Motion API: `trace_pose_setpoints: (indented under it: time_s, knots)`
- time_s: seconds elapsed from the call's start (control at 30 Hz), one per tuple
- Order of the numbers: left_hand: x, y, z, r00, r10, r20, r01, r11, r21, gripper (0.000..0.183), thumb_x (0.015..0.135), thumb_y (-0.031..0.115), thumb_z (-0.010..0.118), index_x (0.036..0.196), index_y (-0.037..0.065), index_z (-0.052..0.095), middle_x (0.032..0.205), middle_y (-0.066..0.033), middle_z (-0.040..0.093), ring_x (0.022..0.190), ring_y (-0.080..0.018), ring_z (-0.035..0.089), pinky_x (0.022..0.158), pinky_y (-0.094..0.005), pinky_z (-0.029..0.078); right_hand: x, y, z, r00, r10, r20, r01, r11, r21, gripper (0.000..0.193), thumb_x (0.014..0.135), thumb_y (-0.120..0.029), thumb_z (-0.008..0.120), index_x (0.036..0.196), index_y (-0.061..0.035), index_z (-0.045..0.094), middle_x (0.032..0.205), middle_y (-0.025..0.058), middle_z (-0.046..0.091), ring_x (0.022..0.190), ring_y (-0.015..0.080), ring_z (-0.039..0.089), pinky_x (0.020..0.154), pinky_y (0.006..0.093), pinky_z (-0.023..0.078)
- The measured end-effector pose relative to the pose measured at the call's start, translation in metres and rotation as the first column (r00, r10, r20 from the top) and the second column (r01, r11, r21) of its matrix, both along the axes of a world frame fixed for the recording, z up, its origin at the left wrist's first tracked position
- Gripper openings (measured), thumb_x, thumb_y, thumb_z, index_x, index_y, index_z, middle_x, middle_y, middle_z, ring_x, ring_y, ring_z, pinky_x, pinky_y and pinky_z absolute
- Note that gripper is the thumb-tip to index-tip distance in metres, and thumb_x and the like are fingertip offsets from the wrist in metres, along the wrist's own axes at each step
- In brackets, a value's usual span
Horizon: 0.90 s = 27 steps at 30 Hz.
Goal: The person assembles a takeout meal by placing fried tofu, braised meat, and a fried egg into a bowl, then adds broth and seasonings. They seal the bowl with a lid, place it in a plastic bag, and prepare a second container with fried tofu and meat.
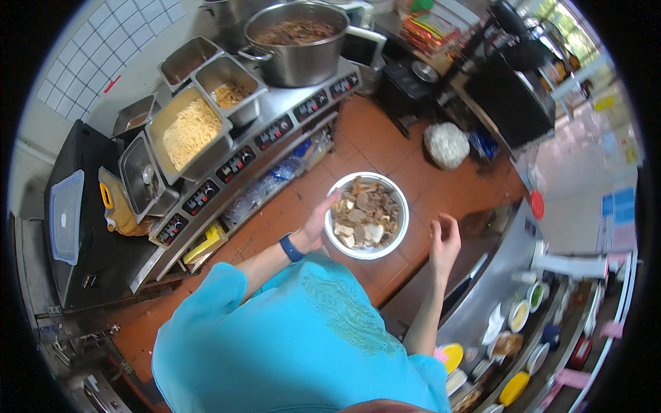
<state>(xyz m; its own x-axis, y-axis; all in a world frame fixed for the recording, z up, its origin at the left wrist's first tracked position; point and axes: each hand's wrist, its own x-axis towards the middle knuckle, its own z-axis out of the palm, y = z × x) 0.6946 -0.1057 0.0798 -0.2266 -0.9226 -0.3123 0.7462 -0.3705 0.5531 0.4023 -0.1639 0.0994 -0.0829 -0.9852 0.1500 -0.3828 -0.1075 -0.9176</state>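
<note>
My left hand (315, 224) grips the left rim of a white-rimmed bowl (403, 237), its thumb over the edge. In the bowl lies a mix of brown sliced pieces and pale white chunks (372, 232). A dark watch strap (291, 248) circles my left wrist. My right hand (446, 236) hovers to the right of the bowl, apart from it. Its fingers are loosely bent with the thumb apart, and nothing shows between them.
To the left runs a steel counter with control knobs (273, 132), bearing a large pot (303, 65) of brown food and a tray of noodles (222, 141). At right, a steel worktop (475, 303) carries several small tubs. A white bag (446, 146) sits on the tiled floor.
</note>
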Motion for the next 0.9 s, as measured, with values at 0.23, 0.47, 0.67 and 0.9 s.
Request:
trace_pose_setpoints:
  time_s: [0.23, 0.47, 0.67, 0.9]
  knots:
    - [0.107, -0.083, 0.038, 0.816, 0.576, -0.045, -0.577, 0.816, -0.016, 0.061, 0.104, 0.049, 0.038, 0.147, 0.007, 0.039, 0.146, -0.0132, 0.049, 0.131, -0.0273, 0.051, 0.111, -0.0414, 0.041, 0.179, -0.271, 0.054, 0.875, 0.485, 0.011, -0.480, 0.870, -0.115, 0.014, 0.096, -0.011, 0.060, 0.106, -0.0017, 0.063, 0.080, 0.0013, 0.064, 0.064, 0.0052, 0.055, 0.053, 0.0204, 0.042]
    - [0.154, -0.149, 0.048, 0.448, 0.893, -0.050, -0.894, 0.446, -0.044, 0.057, 0.105, 0.045, 0.039, 0.147, 0.006, 0.039, 0.145, -0.0116, 0.050, 0.131, -0.0273, 0.050, 0.110, -0.0429, 0.040, 0.433, -0.533, 0.122, 0.708, 0.514, -0.484, -0.681, 0.679, -0.274, 0.038, 0.090, -0.031, 0.064, 0.115, -0.0024, 0.063, 0.088, 0.0133, 0.071, 0.081, 0.0252, 0.070, 0.075, 0.0365, 0.053]
    - [0.160, -0.237, 0.061, 0.142, 0.979, -0.147, -0.988, 0.131, -0.083, 0.059, 0.106, 0.047, 0.036, 0.149, 0.007, 0.035, 0.150, -0.0130, 0.043, 0.136, -0.0290, 0.044, 0.113, -0.0441, 0.037, 0.650, -0.719, 0.164, 0.748, 0.155, -0.645, -0.624, 0.495, -0.605, 0.061, 0.085, -0.048, 0.069, 0.123, -0.0020, 0.059, 0.103, 0.0225, 0.068, 0.098, 0.0373, 0.065, 0.088, 0.0489, 0.050]
    - [0.144, -0.309, 0.082, -0.190, 0.981, 0.049, -0.981, -0.192, 0.033, 0.064, 0.104, 0.051, 0.038, 0.150, 0.008, 0.033, 0.151, -0.0124, 0.041, 0.136, -0.0304, 0.044, 0.112, -0.0457, 0.039, 0.797, -0.775, 0.196, -0.104, 0.643, -0.758, -0.808, 0.389, 0.442, 0.046, 0.082, -0.050, 0.075, 0.081, -0.0043, 0.070, 0.059, -0.0014, 0.059, 0.041, 0.0097, 0.051, 0.041, 0.0258, 0.045]
